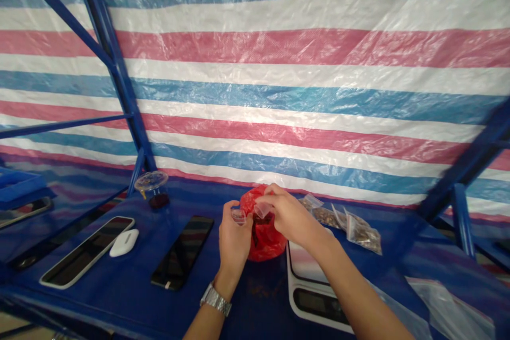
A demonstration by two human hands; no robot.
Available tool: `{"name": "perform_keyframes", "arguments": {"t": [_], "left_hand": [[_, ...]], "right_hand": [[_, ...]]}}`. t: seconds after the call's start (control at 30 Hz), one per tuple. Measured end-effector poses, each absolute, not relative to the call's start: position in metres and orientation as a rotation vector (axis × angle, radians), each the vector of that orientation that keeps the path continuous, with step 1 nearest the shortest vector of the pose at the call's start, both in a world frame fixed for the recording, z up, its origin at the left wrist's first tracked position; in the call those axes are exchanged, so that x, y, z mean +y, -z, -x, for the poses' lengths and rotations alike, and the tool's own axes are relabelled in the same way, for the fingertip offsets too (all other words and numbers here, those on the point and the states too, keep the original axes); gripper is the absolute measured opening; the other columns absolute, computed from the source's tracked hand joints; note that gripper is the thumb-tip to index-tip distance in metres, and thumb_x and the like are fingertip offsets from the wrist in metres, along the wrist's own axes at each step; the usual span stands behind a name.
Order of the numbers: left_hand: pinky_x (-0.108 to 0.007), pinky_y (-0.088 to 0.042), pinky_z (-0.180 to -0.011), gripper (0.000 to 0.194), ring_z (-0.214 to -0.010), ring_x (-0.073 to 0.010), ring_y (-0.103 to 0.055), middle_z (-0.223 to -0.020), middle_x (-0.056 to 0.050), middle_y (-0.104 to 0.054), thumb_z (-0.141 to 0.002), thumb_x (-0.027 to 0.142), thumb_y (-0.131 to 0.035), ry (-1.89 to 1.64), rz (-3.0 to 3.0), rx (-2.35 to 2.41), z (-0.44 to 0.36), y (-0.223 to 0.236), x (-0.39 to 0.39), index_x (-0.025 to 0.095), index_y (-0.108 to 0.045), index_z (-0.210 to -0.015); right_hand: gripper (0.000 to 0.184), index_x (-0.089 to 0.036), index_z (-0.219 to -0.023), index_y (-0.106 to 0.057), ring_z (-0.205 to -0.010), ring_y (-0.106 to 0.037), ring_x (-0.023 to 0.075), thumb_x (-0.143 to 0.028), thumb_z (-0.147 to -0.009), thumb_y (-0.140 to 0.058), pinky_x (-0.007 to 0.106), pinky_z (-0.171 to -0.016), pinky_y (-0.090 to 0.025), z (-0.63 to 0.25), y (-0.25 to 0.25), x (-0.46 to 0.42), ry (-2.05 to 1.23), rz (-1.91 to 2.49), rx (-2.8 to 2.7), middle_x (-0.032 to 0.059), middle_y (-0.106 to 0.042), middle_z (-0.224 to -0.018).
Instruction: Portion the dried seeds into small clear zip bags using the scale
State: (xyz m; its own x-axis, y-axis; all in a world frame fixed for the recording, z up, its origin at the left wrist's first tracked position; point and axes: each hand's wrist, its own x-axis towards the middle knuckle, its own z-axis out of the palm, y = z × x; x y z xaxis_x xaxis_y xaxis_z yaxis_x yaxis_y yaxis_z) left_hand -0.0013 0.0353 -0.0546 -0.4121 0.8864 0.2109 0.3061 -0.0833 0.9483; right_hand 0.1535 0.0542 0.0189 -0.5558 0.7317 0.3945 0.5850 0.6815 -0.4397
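Red plastic bag [263, 241] | upright, long axis vertical | left hand [235, 239], right hand [290, 218] closed on clear plastic pieces [262, 209]

Looked like a makeshift market stall or outdoor packing booth to me: a striped plastic tarp [255, 90] was stretched over a blue steel frame [107, 48], with a blue-covered table [119, 297] underneath. The digital scale [314, 297] and zip bags [362, 234] pretty much sealed it.

Two hands [263, 220] hold two small clear plastic pieces [239, 216] over one red plastic bag [263, 241]; around it, three zip bags [362, 235] at three o'clock, one digital scale [313, 300] at four, two smartphones [182, 252] at eight, one white case [124, 242] at nine.
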Motion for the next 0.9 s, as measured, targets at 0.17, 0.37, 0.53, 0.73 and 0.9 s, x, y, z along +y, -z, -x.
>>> {"name": "perform_keyframes", "arguments": {"t": [0.17, 0.37, 0.53, 0.73, 0.9], "left_hand": [[-0.038, -0.054, -0.084, 0.041, -0.086, -0.023, -0.069, -0.098, -0.006, -0.068, -0.085, 0.04, -0.066, -1.658, -1.317, 1.83, 0.006, 0.052, 0.035, 0.02, -0.056, -0.12], [-0.037, -0.054, -0.087, 0.042, -0.09, -0.0223, -0.066, -0.102, -0.006, -0.065, -0.087, 0.042, -0.066, -1.87, -1.415, 1.698, -0.002, 0.036, 0.022, 0.021, -0.054, -0.122], [-0.04, -0.055, -0.089, 0.061, -0.096, -0.024, -0.064, -0.109, -0.009, -0.06, -0.075, 0.025, -0.073, -1.888, -1.561, 1.511, -0.006, 0.042, 0.017, 0.02, -0.047, -0.131], [-0.042, -0.052, -0.104, 0.061, -0.122, -0.0274, -0.063, -0.133, -0.013, -0.059, -0.084, 0.028, -0.071, -1.772, -1.639, 1.274, -0.03, 0.041, 0.006, 0.023, -0.044, -0.139], [-0.04, -0.053, -0.105, 0.072, -0.123, -0.0244, -0.068, -0.134, -0.011, -0.067, -0.089, 0.03, -0.071, -1.605, -1.473, 1.096, -0.055, 0.038, -0.007, 0.027, -0.032, -0.15]], "right_hand": [[0.062, -0.019, -0.122, -0.071, -0.116, -0.064, 0.0235, 0.011, -0.071, -0.053, 0.035, -0.103, -0.047, -0.156, 0.004, 0.062, -0.34, 1.222, -2.368, 0.0114, -0.065, -0.126], [0.022, -0.021, -0.112, -0.072, -0.107, -0.067, 0.019, -0.015, -0.098, -0.057, 0.034, -0.1, -0.05, -0.152, -0.031, 0.044, -0.546, 0.902, -2.148, 0.0063, -0.073, -0.114], [0.011, -0.023, -0.102, -0.069, -0.087, -0.068, 0.0148, -0.02, -0.092, -0.071, 0.027, -0.081, -0.053, -0.148, -0.043, 0.017, -0.723, 0.793, -2.178, -0.0004, -0.073, -0.097], [0.015, -0.024, -0.094, -0.074, -0.09, -0.068, 0.0159, -0.014, -0.094, -0.063, 0.029, -0.085, -0.051, -0.173, -0.031, 0.019, -0.479, 0.875, -2.041, 0.0007, -0.074, -0.096], [0.007, -0.023, -0.091, -0.076, -0.085, -0.071, 0.0183, -0.024, -0.089, -0.07, 0.03, -0.08, -0.054, -0.194, -0.025, 0.017, -0.689, 0.924, -1.72, 0.002, -0.077, -0.09]]}}
